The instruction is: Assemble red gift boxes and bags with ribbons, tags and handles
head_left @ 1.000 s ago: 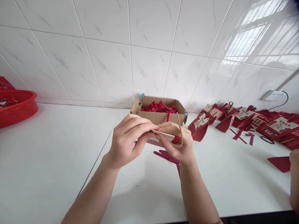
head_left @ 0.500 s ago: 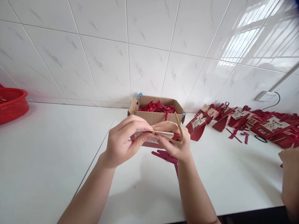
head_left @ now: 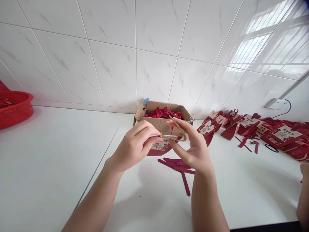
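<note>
My left hand (head_left: 135, 145) is closed in a pinch on the top edge of a red gift box (head_left: 154, 152), which has a pale printed panel. A small gold fastener (head_left: 161, 134) shows at the fingertips. From that edge a tan strap (head_left: 184, 137) bends round in a U, its free end pointing up. Around the bent strap lie the thumb and fingers of my right hand (head_left: 193, 145), the thumb below and the index finger behind the free end. Under the hands, several dark red strips (head_left: 178, 165) are scattered on the white table (head_left: 145, 209).
Behind the hands stands a cardboard box (head_left: 154, 121) full of red ribbons (head_left: 164, 113), with blue clips on its corners. Red gift boxes (head_left: 248, 124) and a black ring (head_left: 271, 148) lie right. A red basin (head_left: 16, 111) is left. Another person's arm (head_left: 303, 196) shows at right.
My right hand has moved off the top edge and fastener, spreading its fingers round the strap. The strap's free end now leans left. My left hand keeps its pinch.
</note>
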### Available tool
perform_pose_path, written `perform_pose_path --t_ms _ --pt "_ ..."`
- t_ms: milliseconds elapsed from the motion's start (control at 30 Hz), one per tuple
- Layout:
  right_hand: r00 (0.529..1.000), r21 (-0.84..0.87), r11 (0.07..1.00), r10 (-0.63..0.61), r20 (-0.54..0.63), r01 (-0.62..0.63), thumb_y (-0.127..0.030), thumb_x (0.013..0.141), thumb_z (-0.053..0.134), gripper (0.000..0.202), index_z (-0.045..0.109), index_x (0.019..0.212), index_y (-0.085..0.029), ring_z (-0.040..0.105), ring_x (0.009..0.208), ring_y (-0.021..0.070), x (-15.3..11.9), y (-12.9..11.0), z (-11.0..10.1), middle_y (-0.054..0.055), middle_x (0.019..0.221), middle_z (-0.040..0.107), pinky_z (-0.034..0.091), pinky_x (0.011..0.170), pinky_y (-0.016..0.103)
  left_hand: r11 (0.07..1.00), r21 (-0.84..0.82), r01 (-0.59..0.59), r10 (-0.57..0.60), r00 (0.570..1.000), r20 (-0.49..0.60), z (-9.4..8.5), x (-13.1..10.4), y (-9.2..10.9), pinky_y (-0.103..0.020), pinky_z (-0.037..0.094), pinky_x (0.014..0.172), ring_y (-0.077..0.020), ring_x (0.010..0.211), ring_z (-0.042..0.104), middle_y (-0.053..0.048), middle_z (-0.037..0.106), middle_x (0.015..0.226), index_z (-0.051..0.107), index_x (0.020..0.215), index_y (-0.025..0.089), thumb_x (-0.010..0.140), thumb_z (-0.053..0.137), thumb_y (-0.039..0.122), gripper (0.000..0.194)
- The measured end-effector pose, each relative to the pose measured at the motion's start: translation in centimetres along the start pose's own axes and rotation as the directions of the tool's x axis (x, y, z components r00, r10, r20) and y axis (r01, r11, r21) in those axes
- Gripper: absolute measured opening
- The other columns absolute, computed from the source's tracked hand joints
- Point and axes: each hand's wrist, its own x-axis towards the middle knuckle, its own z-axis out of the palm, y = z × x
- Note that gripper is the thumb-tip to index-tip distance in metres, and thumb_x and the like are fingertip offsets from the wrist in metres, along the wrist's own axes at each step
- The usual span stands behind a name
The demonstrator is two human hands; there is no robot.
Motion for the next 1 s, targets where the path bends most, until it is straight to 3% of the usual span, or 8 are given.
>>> perform_pose_path --t_ms 200,400,1000 --pt "0.994 -0.092 0.993 0.078 0.083 -0.07 -0.024 0.081 0.068 0.04 0.06 0.121 -0.027 0.068 0.1 0.0239 -0.2 -0.4 -0.6 0.006 0.111 0.072 0.057 0.084 0.04 1.0 -0.016 -0.016 0.017 0.999 0.035 0.1 -0.2 -0.1 -0.023 0.049 0.059 -0.0113 0.07 0.057 -0.001 0.06 0.081 0.057 0.088 0.02 0.088 0.059 0.009 0.011" --pt "0.986 -0.054 0.995 0.091 0.138 -0.084 -0.026 0.083 0.066 0.022 0.066 0.105 -0.023 0.064 0.073 0.0166 0.1 -0.8 -0.3 0.004 0.091 0.073 0.053 0.061 0.03 0.999 -0.006 -0.043 0.043 0.999 0.028 0.1 -0.1 0.1 -0.024 0.05 0.06 -0.0113 0.07 0.059 0.0 0.062 0.08 0.058 0.087 0.02 0.088 0.058 0.009 0.011" --pt "0.991 0.093 0.989 0.113 0.073 -0.119 -0.022 0.08 0.069 0.014 0.069 0.094 -0.022 0.062 0.061 0.0124 0.2 -0.4 0.5 0.0 0.075 0.071 0.049 0.05 0.025 0.998 -0.021 -0.063 0.063 0.998 0.026 -0.1 0.1 0.2 -0.024 0.052 0.06 -0.0112 0.069 0.061 0.0 0.063 0.08 0.058 0.087 0.02 0.088 0.06 0.011 0.01"
